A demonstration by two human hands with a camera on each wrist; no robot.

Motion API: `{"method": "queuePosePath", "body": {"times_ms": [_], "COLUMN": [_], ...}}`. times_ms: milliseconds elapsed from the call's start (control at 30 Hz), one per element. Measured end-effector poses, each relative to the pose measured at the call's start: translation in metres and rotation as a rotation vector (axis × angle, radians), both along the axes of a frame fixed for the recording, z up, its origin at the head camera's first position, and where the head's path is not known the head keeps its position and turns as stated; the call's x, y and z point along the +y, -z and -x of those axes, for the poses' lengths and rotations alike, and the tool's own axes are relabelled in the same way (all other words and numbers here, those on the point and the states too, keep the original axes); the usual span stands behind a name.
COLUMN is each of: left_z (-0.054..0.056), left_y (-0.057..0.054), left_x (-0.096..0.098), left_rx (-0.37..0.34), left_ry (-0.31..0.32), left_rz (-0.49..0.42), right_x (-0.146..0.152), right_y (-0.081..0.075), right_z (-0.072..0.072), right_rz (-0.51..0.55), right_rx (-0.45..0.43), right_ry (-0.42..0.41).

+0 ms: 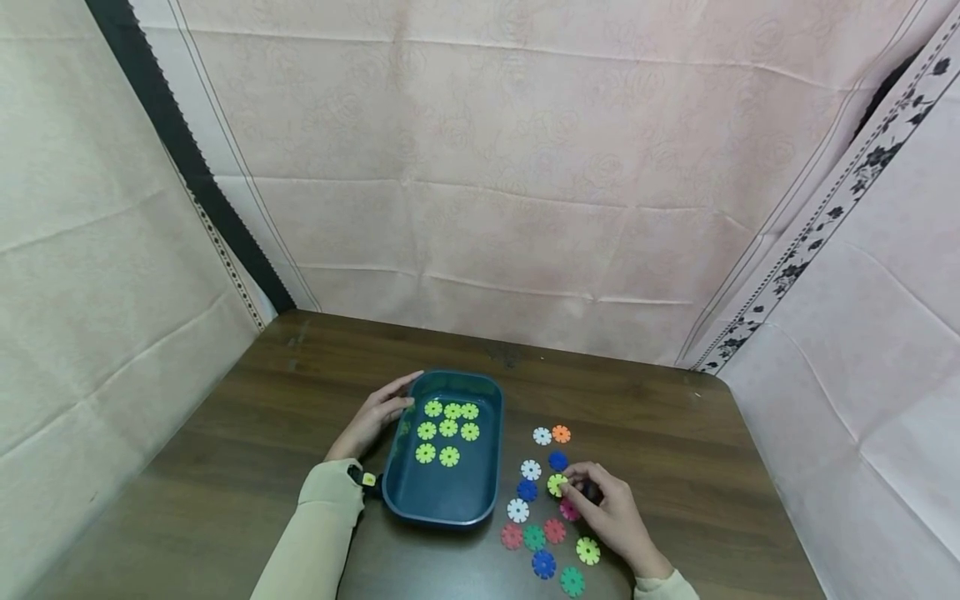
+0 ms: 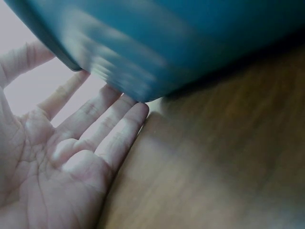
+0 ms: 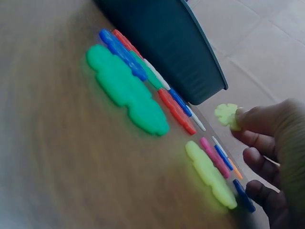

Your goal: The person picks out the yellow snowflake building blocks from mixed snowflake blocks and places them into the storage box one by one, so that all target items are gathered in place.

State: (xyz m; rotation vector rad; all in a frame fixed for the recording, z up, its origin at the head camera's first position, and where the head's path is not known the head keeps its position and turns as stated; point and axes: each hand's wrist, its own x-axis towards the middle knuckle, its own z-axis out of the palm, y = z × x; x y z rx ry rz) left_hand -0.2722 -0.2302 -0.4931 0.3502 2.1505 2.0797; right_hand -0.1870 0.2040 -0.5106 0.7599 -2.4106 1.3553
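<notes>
My right hand (image 1: 611,515) pinches a yellow-green notched disc (image 3: 226,116) between thumb and index finger. It holds this disc up above the loose discs on the table, to the right of the tray. A dark blue disc (image 3: 244,195) shows right by its lower fingers in the right wrist view. My left hand (image 1: 372,421) rests against the left side of a dark blue rectangular tray (image 1: 442,500). Its fingers (image 2: 116,136) extend nearly straight, tips at the tray's outer wall. Inside the tray, several yellow-green discs (image 1: 447,427) lie flat in rough rows toward the far end.
Loose notched discs lie right of the tray on the brown wooden table (image 1: 675,467): white (image 1: 517,510), blue (image 1: 543,564), green (image 1: 572,582), red (image 1: 512,536), pink (image 1: 568,510), orange (image 1: 561,433) and yellow-green (image 1: 588,551). Pale cloth (image 1: 480,167) hangs around the table's back and sides.
</notes>
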Motion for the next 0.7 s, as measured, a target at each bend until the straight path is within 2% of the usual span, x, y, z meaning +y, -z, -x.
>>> {"method": "queuePosePath", "body": {"times_ms": [200,400,433,633,700], "left_z": [-0.003,-0.003,-0.002,0.001,0.001], "left_y": [-0.001,0.002,0.002,0.001,0.0], "left_x": [-0.002,-0.002,-0.002,-0.003,-0.003], "left_rx": [-0.002,-0.022,-0.025,-0.02,-0.02], "left_ry": [0.007,0.006,0.007,0.02,0.024], "left_rz": [0.005,0.004,0.002,-0.007,-0.011], "right_x": [-0.006,-0.017,-0.021,-0.038,-0.043], "right_y": [-0.011,-0.029,-0.037,-0.057,-0.059], "right_z": [0.003,0.013,0.013,0.032,0.041], "right_rz": [0.014,-0.001,-0.006,-0.052,-0.067], "right_rx": [0.012,0.008,0.011,0.019,0.022], "right_ry": [-0.027,-0.086,-0.096,-0.198,-0.236]}}
